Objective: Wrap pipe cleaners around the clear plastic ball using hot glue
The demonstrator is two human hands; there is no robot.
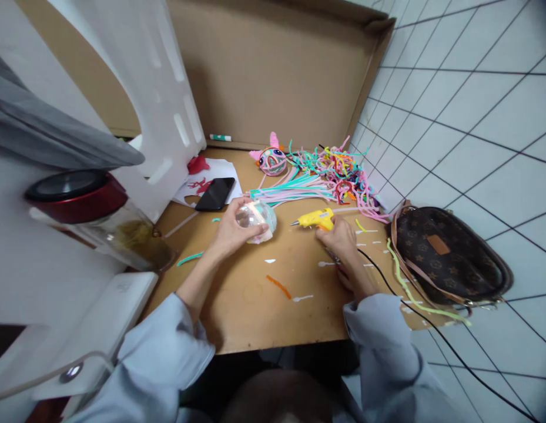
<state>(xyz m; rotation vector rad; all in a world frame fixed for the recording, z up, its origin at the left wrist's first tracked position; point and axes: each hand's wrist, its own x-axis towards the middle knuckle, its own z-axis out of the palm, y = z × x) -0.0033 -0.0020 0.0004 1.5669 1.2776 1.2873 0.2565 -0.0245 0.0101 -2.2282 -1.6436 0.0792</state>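
My left hand [231,228] is closed around a clear ball [257,220] that has pale pink and mint strips on part of it. A yellow glue gun [315,218] is gripped in my right hand [341,238], its metal tip pointing left at the ball, a short gap apart. The gun's black cord [400,296] runs off to the lower right. Beyond the hands lie a bundle of pink and mint fuzzy stems [294,189] and a ball with eyes and pink ears [273,161].
A dark phone [215,194] lies on white paper at the left. Farther left stands a glass bottle [136,229] with a red and black lid. A brown patterned bag [453,252] sits at the right, beside a tiled wall. An orange stem [278,286] lies near the front.
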